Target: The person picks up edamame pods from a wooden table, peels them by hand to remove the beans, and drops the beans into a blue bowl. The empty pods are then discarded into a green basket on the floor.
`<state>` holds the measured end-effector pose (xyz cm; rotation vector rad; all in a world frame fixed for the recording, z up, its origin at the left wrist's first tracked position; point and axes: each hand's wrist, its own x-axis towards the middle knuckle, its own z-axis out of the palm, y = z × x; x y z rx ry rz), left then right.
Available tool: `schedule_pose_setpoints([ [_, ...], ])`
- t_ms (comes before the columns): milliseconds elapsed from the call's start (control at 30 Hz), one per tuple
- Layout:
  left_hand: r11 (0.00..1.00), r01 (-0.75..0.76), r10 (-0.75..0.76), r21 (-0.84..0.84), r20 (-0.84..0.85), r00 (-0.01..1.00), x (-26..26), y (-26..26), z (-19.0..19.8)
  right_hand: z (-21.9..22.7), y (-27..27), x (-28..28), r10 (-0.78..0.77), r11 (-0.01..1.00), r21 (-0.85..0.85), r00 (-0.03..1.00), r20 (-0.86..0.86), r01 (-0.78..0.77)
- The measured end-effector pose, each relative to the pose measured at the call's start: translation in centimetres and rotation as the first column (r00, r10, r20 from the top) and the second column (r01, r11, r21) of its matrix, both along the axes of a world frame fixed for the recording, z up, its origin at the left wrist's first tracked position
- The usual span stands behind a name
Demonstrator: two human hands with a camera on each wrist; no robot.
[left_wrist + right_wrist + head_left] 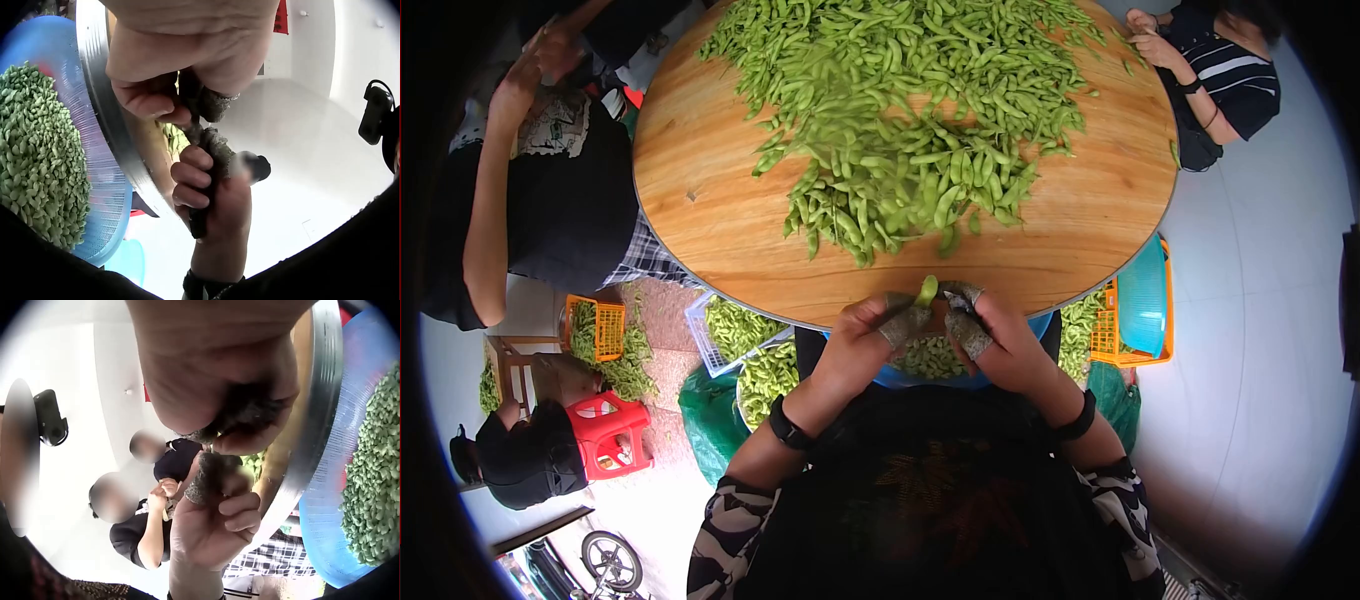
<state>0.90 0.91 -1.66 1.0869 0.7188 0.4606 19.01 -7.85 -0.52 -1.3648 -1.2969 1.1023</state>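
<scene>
Over the near edge of the round wooden table, my two hands come together, wrappings covering some of the fingers. The left hand pinches a green soybean pod, whose end stands up above the fingertips. Close beside the pod is the right hand, its fingers bent inward; I cannot tell whether it grips anything. In the left wrist view the fingertips of both hands meet. Below them sits a blue colander with many shelled green beans. A large heap of pods covers the table's far part.
Left of my lap stand a white basket and a green sack, with pods around. An orange crate holds a teal basket at right. People sit around the table; another is near a red stool.
</scene>
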Motion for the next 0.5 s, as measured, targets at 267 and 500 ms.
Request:
schedule_pose_setpoints([
  [267,0.996,0.021,-0.018,0.084,-0.035,0.999,0.5,-0.3,0.5,0.2,-0.6,-0.2,0.064,0.998,-0.028,0.998,-0.028,-0.065],
  [500,0.967,0.059,-0.050,0.249,-0.040,0.998,0.1,-0.3,-0.4,1.1,-0.4,-0.1,0.019,0.937,-0.322,0.941,-0.338,-0.135],
])
